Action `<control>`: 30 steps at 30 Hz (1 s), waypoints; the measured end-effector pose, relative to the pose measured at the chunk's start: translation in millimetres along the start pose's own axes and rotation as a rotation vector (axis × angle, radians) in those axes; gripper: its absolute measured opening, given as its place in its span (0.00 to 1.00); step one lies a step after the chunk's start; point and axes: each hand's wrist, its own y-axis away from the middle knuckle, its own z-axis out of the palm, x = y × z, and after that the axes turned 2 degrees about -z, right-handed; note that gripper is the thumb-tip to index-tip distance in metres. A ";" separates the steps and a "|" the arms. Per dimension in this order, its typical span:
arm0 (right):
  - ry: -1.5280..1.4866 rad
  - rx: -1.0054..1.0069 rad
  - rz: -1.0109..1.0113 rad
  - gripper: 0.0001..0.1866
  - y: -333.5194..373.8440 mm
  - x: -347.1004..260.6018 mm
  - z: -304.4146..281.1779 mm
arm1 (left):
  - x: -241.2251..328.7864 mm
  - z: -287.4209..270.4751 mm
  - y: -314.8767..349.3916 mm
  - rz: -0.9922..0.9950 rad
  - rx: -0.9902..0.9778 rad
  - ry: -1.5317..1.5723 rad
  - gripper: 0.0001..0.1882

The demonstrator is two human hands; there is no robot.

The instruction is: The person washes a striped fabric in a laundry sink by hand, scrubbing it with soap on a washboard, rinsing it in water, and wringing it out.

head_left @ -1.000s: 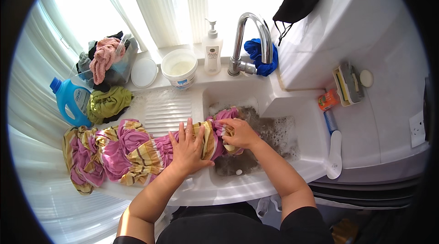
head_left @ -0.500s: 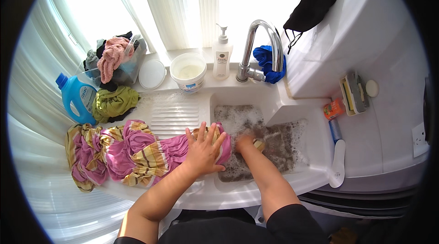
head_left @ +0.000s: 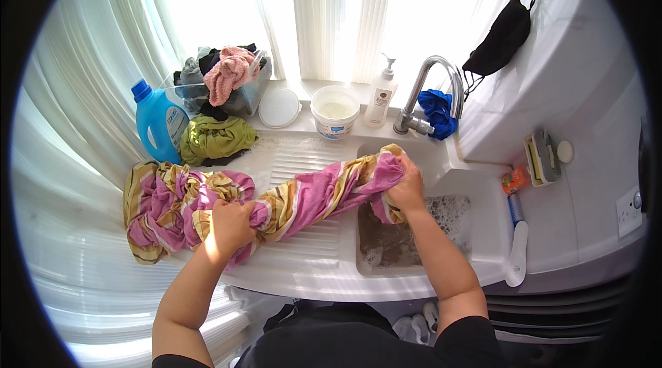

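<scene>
A long pink cloth with yellow and brown stripes (head_left: 318,197) stretches between my hands, twisted like a rope. My left hand (head_left: 232,223) is closed around it over the ribbed washboard (head_left: 310,240). Its far end is gripped by my right hand (head_left: 408,187), raised above the sink basin (head_left: 458,257). The rest of the cloth lies bunched on the left of the counter. Murky, foamy water (head_left: 393,242) stands in the basin under my right hand.
Behind the cloth are a blue detergent bottle (head_left: 157,123), a green cloth (head_left: 217,139), a tub of clothes (head_left: 255,85), a white bucket (head_left: 334,113), a pump bottle (head_left: 379,100) and the faucet (head_left: 412,122). A blue-and-white brush (head_left: 517,251) rests on the right rim.
My right hand has come up out of the water and now grips the cloth's end. My left hand has moved left and closed on the cloth, which is now lifted and twisted. The view has shifted.
</scene>
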 end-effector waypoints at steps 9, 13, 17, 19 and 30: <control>0.178 -0.273 -0.225 0.29 38.9 -75.0 103.2 | 11.5 3.4 -19.7 -0.128 0.236 0.427 0.39; 0.010 -0.566 -0.168 0.39 52.2 -57.6 92.5 | 46.1 22.2 -82.5 -0.026 0.404 0.584 0.42; -0.131 -0.272 0.069 0.48 32.7 -28.2 84.2 | 68.5 30.3 -121.5 -0.127 0.054 0.356 0.36; 0.072 -0.275 0.178 0.52 37.6 -15.2 91.6 | 46.1 56.4 -132.5 0.085 -0.129 0.424 0.30; 0.086 -0.133 -0.344 0.36 83.8 -27.7 122.3 | 71.1 59.1 -54.5 -0.120 0.234 0.365 0.29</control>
